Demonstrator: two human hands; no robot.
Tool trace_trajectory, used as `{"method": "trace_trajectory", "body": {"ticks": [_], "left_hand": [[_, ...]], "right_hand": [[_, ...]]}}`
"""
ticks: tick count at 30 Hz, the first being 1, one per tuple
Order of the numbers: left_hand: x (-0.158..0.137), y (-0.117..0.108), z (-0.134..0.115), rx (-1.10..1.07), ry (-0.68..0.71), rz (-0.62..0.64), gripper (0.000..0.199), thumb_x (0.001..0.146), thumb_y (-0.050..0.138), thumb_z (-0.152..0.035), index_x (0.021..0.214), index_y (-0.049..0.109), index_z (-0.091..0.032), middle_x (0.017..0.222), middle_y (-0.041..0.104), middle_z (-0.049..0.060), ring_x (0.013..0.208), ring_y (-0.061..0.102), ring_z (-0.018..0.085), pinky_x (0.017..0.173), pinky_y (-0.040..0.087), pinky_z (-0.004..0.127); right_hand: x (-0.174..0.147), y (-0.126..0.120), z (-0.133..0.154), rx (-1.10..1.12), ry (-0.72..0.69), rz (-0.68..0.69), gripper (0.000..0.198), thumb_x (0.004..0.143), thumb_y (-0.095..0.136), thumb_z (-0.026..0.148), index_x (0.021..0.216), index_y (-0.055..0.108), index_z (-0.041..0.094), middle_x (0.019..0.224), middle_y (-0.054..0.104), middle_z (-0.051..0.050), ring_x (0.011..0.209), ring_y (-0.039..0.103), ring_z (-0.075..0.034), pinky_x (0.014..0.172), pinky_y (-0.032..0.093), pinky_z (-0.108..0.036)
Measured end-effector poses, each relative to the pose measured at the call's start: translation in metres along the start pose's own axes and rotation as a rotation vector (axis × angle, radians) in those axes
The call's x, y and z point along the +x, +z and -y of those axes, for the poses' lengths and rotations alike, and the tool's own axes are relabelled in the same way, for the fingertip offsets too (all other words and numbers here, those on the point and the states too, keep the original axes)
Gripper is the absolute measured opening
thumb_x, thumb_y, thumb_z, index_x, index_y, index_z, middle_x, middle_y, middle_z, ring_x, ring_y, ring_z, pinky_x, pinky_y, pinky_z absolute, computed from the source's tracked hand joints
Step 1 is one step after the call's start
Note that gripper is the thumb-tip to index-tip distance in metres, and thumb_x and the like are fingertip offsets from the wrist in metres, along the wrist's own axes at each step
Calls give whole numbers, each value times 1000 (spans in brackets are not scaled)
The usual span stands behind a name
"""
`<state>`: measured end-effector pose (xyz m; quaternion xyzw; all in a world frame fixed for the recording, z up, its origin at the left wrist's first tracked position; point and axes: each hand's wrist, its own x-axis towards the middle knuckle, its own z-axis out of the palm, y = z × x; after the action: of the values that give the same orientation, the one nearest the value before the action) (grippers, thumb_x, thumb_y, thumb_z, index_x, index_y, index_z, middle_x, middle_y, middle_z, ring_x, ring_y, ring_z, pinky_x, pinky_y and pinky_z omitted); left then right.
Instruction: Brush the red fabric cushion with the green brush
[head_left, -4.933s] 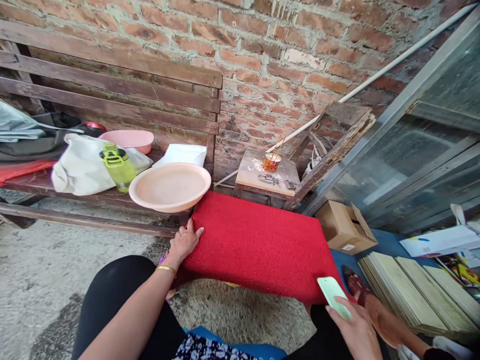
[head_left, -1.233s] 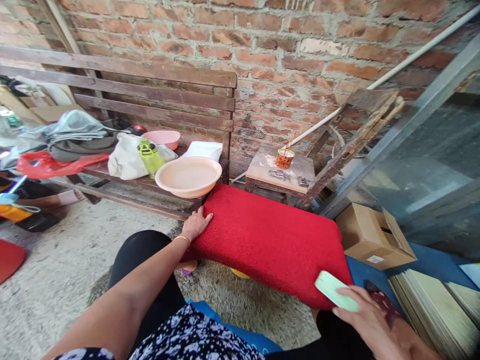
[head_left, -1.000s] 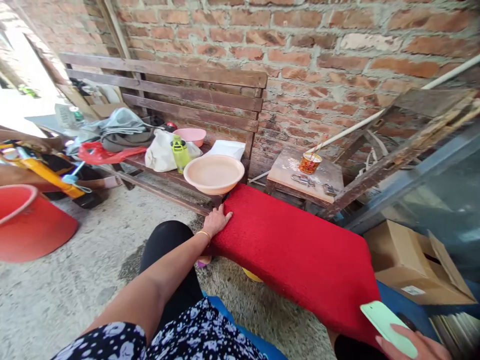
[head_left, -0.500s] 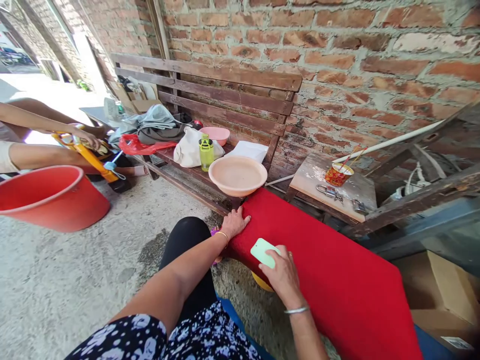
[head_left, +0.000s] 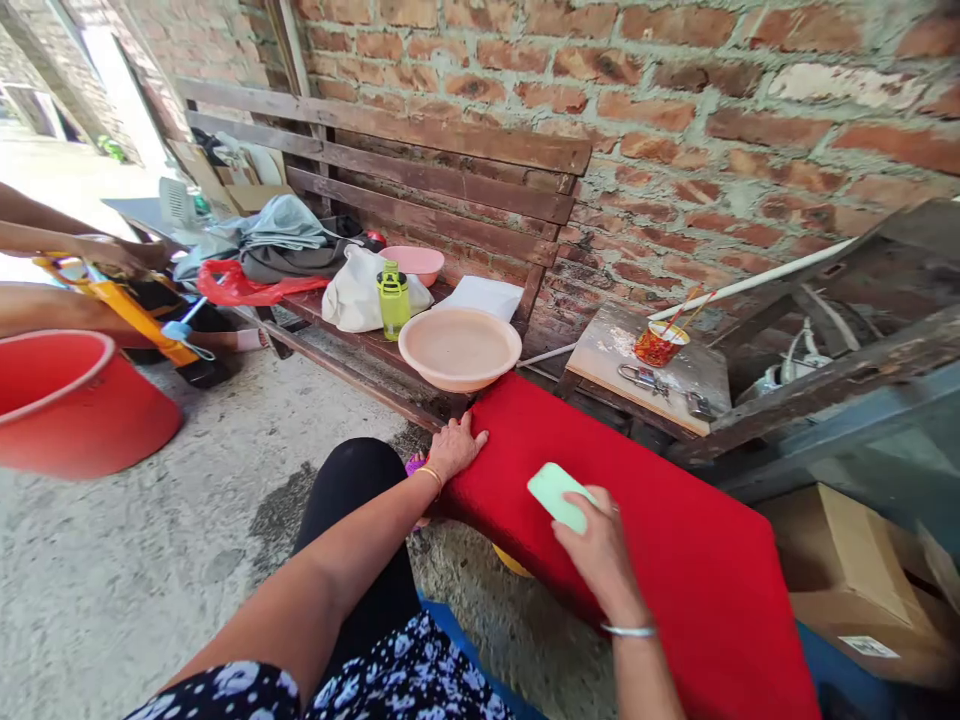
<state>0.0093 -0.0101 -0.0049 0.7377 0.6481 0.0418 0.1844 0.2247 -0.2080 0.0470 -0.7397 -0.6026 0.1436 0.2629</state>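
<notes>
A red cloth [head_left: 675, 560] is spread smoothly over a long low surface in front of me. My left hand [head_left: 457, 449] rests palm down at its near left corner, fingers spread. In my right hand [head_left: 600, 540], fingers curl around a mint-green flat rounded block [head_left: 556, 490], which resembles the back of a scrubbing brush. Its underside is hidden, so I cannot tell whether it touches the cloth. Beyond the cloth's far left end, a shallow peach basin [head_left: 459, 352] sits on the wooden bench [head_left: 360, 330].
A green bottle [head_left: 393, 300], white bag [head_left: 352, 292] and pink bowl [head_left: 411, 262] share the bench. Right stand a small table [head_left: 600, 350] with a patterned cup [head_left: 660, 345], and a cardboard box [head_left: 840, 580]. Left are a red tub [head_left: 112, 420] and another person's arm [head_left: 45, 240].
My right hand has slid the mint-green block to the right over the cloth. The left hand keeps its place on the corner. My view has shifted slightly right.
</notes>
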Motion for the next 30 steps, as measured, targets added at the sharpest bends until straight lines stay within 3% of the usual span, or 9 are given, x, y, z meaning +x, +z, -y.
{"method": "trace_trajectory", "body": {"ticks": [3, 6, 11, 14, 17, 19, 22, 26, 30], "left_hand": [[1, 0, 0, 19, 7, -5, 74, 92, 32, -65, 150, 32, -19, 130, 57, 21, 119, 58, 36, 96, 42, 45], [2, 0, 0, 26, 13, -4, 74, 92, 32, -65, 149, 34, -18, 128, 57, 21, 118, 59, 36, 96, 43, 46], [1, 0, -1, 29, 10, -5, 74, 92, 31, -65, 148, 35, -17, 127, 58, 21, 117, 59, 37, 94, 44, 46], [0, -1, -2, 32, 8, -3, 74, 92, 30, -65, 148, 35, -17, 127, 57, 21, 117, 59, 37, 95, 44, 46], [0, -1, -2, 40, 8, -6, 74, 92, 31, -64, 148, 35, -16, 127, 57, 22, 118, 58, 37, 95, 44, 47], [-1, -1, -2, 43, 12, -3, 74, 92, 31, -64, 148, 35, -16, 126, 58, 22, 117, 59, 38, 95, 44, 47], [-1, 0, 0, 52, 14, -5, 73, 92, 32, -63, 147, 36, -16, 123, 59, 21, 115, 61, 37, 94, 45, 47], [3, 3, 3, 62, 21, -16, 73, 93, 29, -64, 148, 34, -16, 121, 60, 21, 112, 63, 36, 93, 45, 46], [6, 6, 5, 63, 37, -11, 74, 93, 26, -65, 148, 34, -17, 121, 61, 21, 112, 64, 35, 93, 45, 46]], "right_hand": [[29, 33, 31, 56, -64, 87, 38, 63, 65, 14, 97, 73, 26, 107, 60, -5, 100, 57, -23, 94, 47, -34], [30, 25, 14, 94, -19, 109, 37, 60, 64, 16, 95, 74, 23, 104, 61, -5, 98, 59, -21, 91, 49, -31], [-27, -59, -86, 87, 239, 30, 40, 61, 58, 43, 90, 72, 20, 100, 61, -9, 92, 65, -28, 81, 54, -40], [-76, -112, -155, 55, 482, -112, 45, 53, 63, 57, 84, 73, 26, 97, 66, -11, 95, 65, -36, 85, 51, -50], [-106, -141, -190, -9, 639, -244, 37, 55, 67, 59, 81, 74, 34, 90, 67, -13, 89, 65, -37, 85, 48, -53], [-102, -139, -180, -21, 652, -292, 40, 56, 68, 59, 84, 74, 32, 88, 65, -13, 85, 64, -35, 84, 47, -53], [-61, -103, -120, 142, 481, -324, 52, 57, 69, 59, 93, 72, 21, 97, 61, -11, 88, 63, -33, 84, 50, -50], [23, -25, -29, 284, 177, -158, 30, 59, 76, 33, 88, 72, 24, 102, 59, -5, 97, 60, -25, 87, 50, -38], [72, 26, 7, 312, 33, 12, 39, 49, 83, 11, 82, 74, 28, 96, 61, 1, 93, 59, -20, 88, 48, -31]]}}
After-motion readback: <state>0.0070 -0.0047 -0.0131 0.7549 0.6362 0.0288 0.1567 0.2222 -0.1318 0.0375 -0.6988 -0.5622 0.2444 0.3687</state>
